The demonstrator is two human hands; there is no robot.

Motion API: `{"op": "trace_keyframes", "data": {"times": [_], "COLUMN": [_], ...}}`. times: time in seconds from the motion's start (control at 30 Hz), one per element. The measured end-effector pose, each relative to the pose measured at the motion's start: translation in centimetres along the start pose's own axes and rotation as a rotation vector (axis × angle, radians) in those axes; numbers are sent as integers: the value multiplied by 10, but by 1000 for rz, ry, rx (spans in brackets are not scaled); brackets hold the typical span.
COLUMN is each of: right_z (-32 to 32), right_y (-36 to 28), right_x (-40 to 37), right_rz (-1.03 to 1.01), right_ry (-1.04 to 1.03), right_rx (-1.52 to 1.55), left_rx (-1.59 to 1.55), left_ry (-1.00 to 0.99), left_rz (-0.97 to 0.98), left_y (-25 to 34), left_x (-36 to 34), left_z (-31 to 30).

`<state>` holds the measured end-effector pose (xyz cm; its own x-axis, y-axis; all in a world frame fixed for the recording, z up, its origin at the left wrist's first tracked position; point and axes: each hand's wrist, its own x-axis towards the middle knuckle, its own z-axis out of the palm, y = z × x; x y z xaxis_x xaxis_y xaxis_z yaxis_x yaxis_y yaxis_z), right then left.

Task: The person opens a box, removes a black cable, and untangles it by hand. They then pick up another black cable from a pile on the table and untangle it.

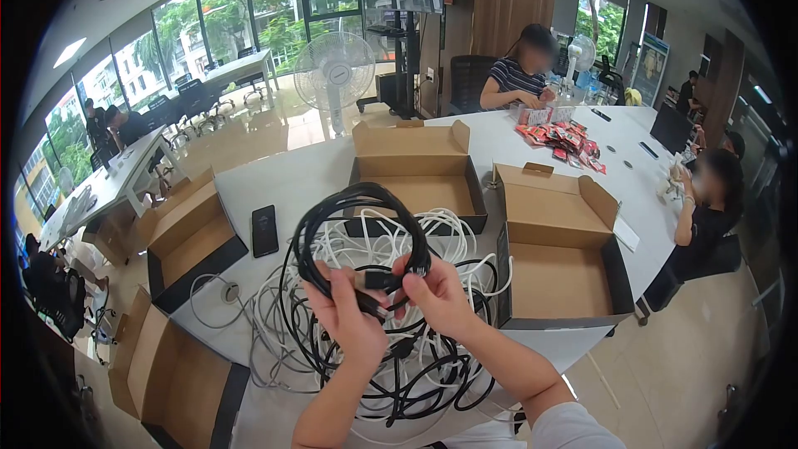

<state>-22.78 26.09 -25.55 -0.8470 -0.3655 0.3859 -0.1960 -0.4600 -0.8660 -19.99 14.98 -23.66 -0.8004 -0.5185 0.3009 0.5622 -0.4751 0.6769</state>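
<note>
A coiled black cable [366, 196] is held up between my two hands, above a tangled heap of cables. My left hand [349, 320] is closed around the coil's lower left side, near a dark plug end. On the right side, my right hand [436, 295] grips the coil and a black connector [381, 280]. Both ends of the cable show near my fingers. Under them spreads the heap of white cables [453, 223], black cables [399, 399] and grey cables [274, 341], lying loosely on the white table.
Open cardboard boxes surround the heap: one box [420, 183] behind, one box [565, 278] at right, one box [191, 254] at left and one box [179, 374] at front left. A phone [264, 230] lies left. Red packets [565, 143] lie near a seated person [519, 75].
</note>
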Motion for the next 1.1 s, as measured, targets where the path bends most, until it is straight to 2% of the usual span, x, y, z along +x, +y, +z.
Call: {"op": "trace_keyframes", "data": {"times": [0.03,0.13,0.17,0.27,0.3,0.37,0.4,0.43,0.47,0.53,0.6,0.73,0.87,0.9,1.0,1.1], "right_z": [0,0,-4,-6,-12,-24,-22,-25,-21,-11,-7,-16,-9,-8,-10,-12], "right_y": [-2,-1,-6,-9,-9,-7,-11,-8,-9,-19,-34,-17,-27,-26,-33,-35], "right_x": [0,3,4,6,10,11,13,14,12,2,-7,3,0,0,-2,-1], "right_rz": [7,-21,-8,-116,-193,-253,-372,-428,-415,-397,-354,-571,-319,-332,-113,-123], "right_ry": [48,189,173,234,159,100,120,54,50,116,74,133,228,269,252,241], "right_rx": [-12,-56,-128,-218,-234,-337,-295,-241,-152,-144,-210,-519,-604,-651,-684,-584], "left_rx": [-14,41,45,372,418,517,503,488,498,420,400,419,471,481,504,482], "left_ry": [-174,-274,-312,-418,-409,-449,-466,-466,-504,-491,-476,-598,-604,-614,-633,-611], "left_rz": [81,163,135,250,184,213,171,172,196,125,82,115,106,93,47,36], "left_y": [-10,-20,-13,-13,-9,12,4,0,2,3,7,12,15,16,19,18], "left_x": [0,1,-1,5,5,1,-2,-4,-4,-6,-9,-10,-8,-8,-5,-5], "left_z": [-11,-12,-8,-14,-17,2,-1,-2,0,0,1,-1,-2,-2,-3,-3]}}
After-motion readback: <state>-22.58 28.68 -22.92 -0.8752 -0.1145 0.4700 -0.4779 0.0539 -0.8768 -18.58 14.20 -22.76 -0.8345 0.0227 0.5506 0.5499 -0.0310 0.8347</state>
